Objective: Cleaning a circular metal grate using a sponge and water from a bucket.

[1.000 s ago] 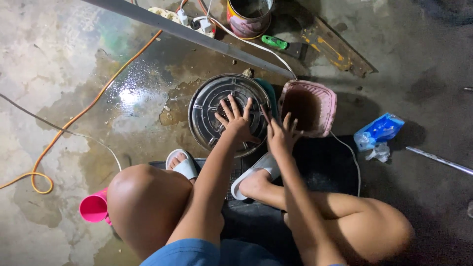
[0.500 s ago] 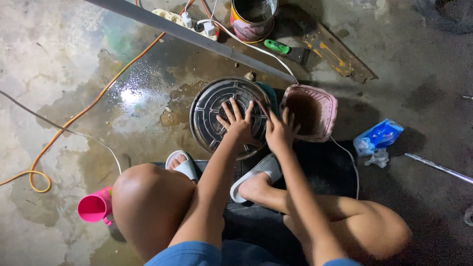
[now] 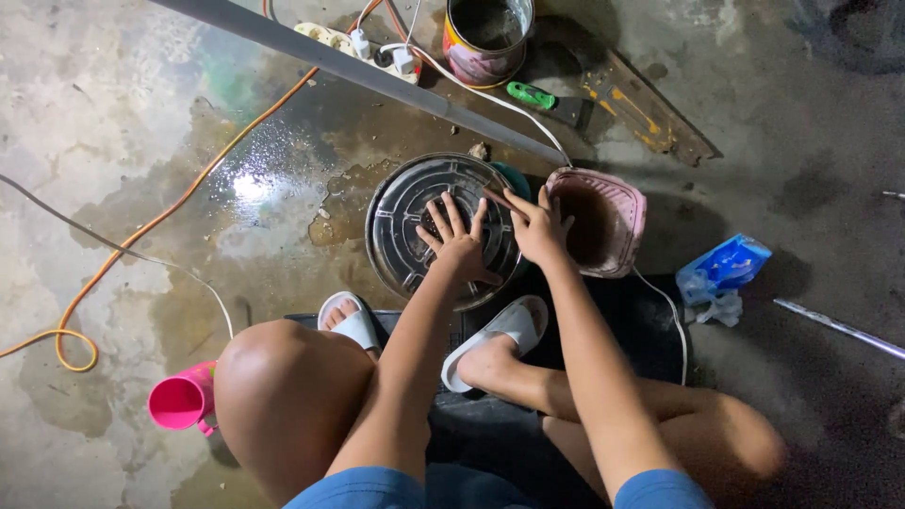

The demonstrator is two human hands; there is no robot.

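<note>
Wet concrete floor [image 3: 170,217], person crouched on it, knees up, white slippers on. Round ribbed metal lid [image 3: 443,226] lies flat on the floor directly under both hands. Left hand [image 3: 460,243] rests palm down on the lid's middle, fingers spread wide, gripping nothing. Right hand [image 3: 535,226] sits just right of it at the lid's right rim, fingers fanned and loosely open, touching the rim; can't tell if it grips the edge. Pink basket [image 3: 603,219] just right of the right hand, touching or nearly touching the lid. Long grey metal bar [image 3: 358,71] runs diagonally beyond the hands. Paint can [image 3: 488,36] beyond the bar, well apart from the hands. Orange cable [image 3: 141,231] trails far left of the left hand. Pink cup [image 3: 182,400] lies on its side by the left knee, behind and left of the left hand. Blue packet [image 3: 724,267] well right of the right hand. Green-handled scraper [image 3: 547,102] beyond the right hand, near the can.
</note>
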